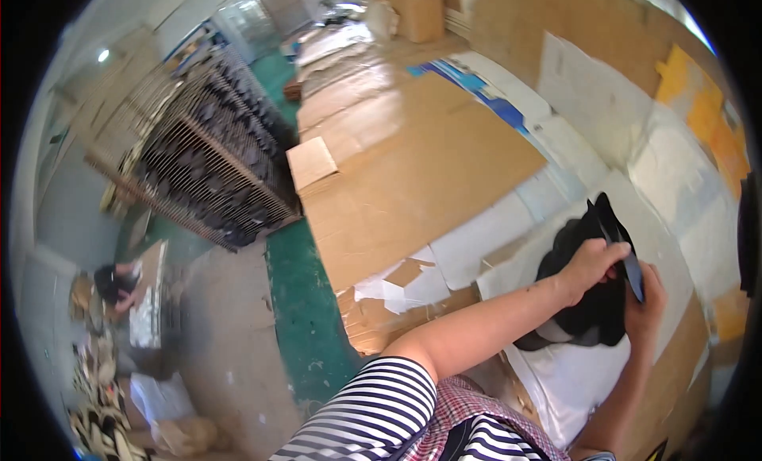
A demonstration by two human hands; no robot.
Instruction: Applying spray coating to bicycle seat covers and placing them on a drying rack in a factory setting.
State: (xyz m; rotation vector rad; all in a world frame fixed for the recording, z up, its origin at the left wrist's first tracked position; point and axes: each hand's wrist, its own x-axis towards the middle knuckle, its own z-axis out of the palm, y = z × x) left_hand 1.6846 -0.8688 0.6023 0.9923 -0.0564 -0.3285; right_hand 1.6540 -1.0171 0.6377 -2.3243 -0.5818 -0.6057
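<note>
A pile of flat black pieces with curved edges lies on the white-covered right part of the table. Over it, my left hand has its fingers closed at the edge of a thin, dark, curved piece. My right hand grips that same piece from the right, its fingers partly hidden behind it. Another black piece sticks up just beyond my left hand. What these pieces are made of is too unclear to tell.
A large brown cardboard sheet covers the table, with a small cardboard square on its left edge. To the left stands a slatted rack filled with dark pieces. Another person is at the far left. Torn paper lies at the near edge.
</note>
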